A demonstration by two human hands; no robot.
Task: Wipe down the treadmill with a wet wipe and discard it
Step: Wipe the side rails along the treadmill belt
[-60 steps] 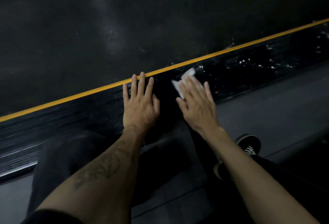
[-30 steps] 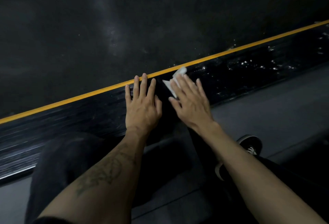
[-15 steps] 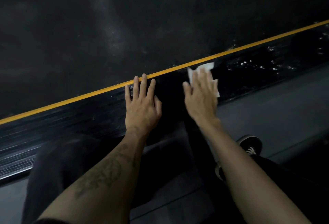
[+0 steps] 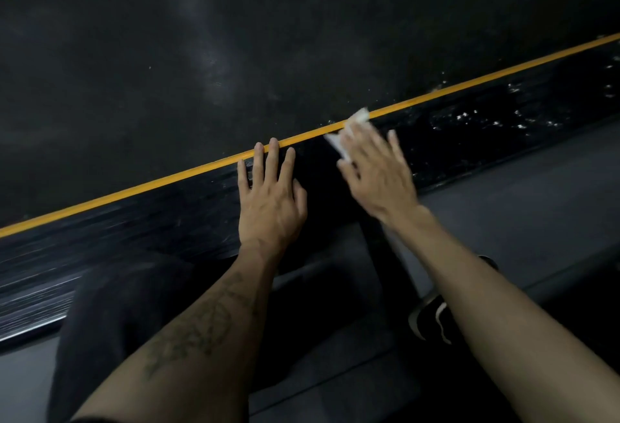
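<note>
The treadmill's glossy black side rail runs diagonally across the view, edged by a yellow stripe beside the dark running belt. My right hand presses a white wet wipe flat on the rail with straight fingers; part of the wipe sticks out past the fingertips onto the stripe. My left hand rests flat on the rail to the left, fingers spread, fingertips at the stripe. Wet droplets glisten on the rail to the right.
The grey floor lies below the rail. My dark-trousered knee is at lower left and a black shoe with white trim shows under my right forearm.
My right hand slid the wipe left and right along the rail: out to the right half a second ago, now back left near the stripe. The left hand stayed put.
</note>
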